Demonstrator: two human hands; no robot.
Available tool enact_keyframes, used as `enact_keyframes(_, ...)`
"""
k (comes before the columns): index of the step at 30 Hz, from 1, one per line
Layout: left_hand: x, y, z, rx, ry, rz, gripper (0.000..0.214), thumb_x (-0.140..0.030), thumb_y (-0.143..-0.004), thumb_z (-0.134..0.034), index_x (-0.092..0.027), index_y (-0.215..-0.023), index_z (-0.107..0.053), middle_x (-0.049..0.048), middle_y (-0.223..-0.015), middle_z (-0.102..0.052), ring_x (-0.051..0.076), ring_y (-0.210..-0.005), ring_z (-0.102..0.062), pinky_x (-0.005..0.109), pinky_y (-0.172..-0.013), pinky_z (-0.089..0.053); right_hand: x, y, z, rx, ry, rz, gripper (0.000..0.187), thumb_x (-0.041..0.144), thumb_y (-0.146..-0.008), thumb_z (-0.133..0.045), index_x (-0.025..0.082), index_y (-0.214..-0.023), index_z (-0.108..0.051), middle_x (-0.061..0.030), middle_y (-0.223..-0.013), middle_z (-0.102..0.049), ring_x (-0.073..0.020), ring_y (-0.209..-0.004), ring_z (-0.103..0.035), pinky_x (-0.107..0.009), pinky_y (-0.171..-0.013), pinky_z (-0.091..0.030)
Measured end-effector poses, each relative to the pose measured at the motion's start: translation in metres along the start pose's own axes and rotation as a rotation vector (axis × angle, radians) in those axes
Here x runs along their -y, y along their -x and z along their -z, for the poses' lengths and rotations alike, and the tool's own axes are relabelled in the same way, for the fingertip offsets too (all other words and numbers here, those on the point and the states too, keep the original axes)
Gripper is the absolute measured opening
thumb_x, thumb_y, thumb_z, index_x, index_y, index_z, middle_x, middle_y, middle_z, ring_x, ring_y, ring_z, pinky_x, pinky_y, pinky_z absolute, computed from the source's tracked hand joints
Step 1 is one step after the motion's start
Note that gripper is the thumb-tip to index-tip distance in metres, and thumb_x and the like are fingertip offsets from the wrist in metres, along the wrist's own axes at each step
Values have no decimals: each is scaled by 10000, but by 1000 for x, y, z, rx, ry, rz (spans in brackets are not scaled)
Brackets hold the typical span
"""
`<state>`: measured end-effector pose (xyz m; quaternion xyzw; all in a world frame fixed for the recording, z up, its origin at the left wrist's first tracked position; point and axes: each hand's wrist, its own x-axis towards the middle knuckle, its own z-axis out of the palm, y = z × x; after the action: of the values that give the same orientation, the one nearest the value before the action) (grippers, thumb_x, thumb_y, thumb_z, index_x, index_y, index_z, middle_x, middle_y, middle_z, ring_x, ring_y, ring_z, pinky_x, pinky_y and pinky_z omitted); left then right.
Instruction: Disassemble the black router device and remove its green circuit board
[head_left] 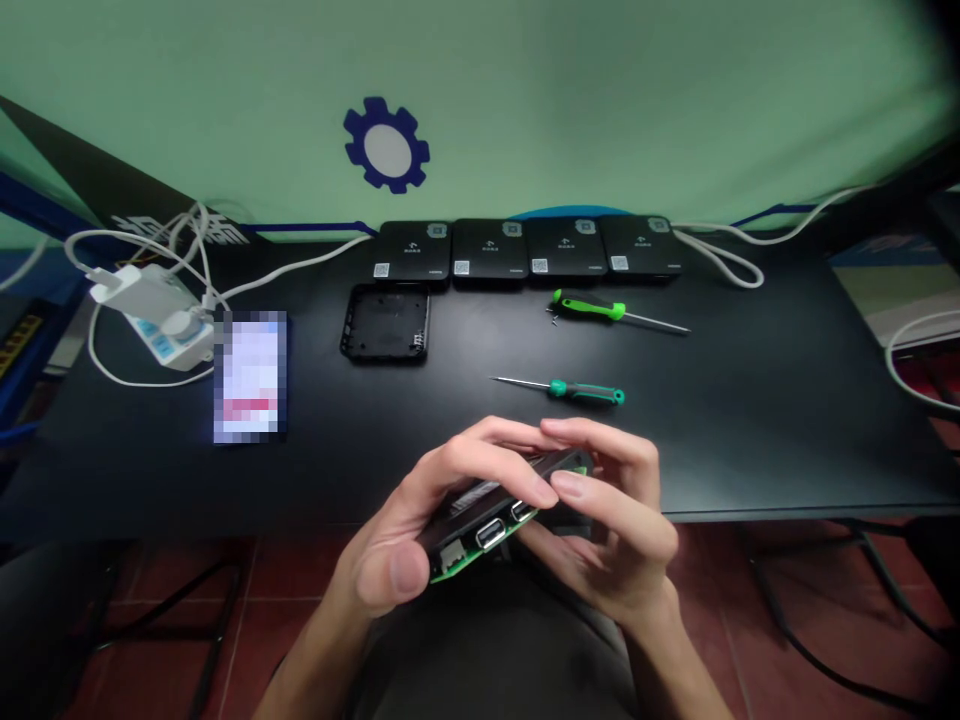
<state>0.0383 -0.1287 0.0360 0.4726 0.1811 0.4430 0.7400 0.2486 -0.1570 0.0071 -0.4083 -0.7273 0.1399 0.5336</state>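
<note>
Holding one circuit board [472,540] in two hands [401,540] [619,530]

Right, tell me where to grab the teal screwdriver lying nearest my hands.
Take the handle of the teal screwdriver, probably coming from above at its right end. It lies flat on the table with the thin metal shaft pointing left, so the thick handle on the right gives your fingers the most to close around.
</note>
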Motion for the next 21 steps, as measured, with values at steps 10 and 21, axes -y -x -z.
enact_keyframes(10,9,-6,10,21,-59,-55,693,-766,-1053,-581,-265,-1501,-751,154,-1557,-705,480,-1450,-664,654,-1254,-502,-6,2,-1,41,-27,-10,965,-69,-864,-843,381,-1661,-536,-131,-1588,-590,-342,-1379,-704,-603,-976,-723)
enact_keyframes(21,10,-8,-7,-208,-155,-45,954,-952,-969,-621,-220,-1580,-661,171,-1567,-709,455,-1459,-667,551,-1200,-569,21,4,-26,52,-126,-322,1340,294,-818,-1015,269,-1885,-205,-248,-1760,-370,-496,-1635,-484,-759,-1198,-620)
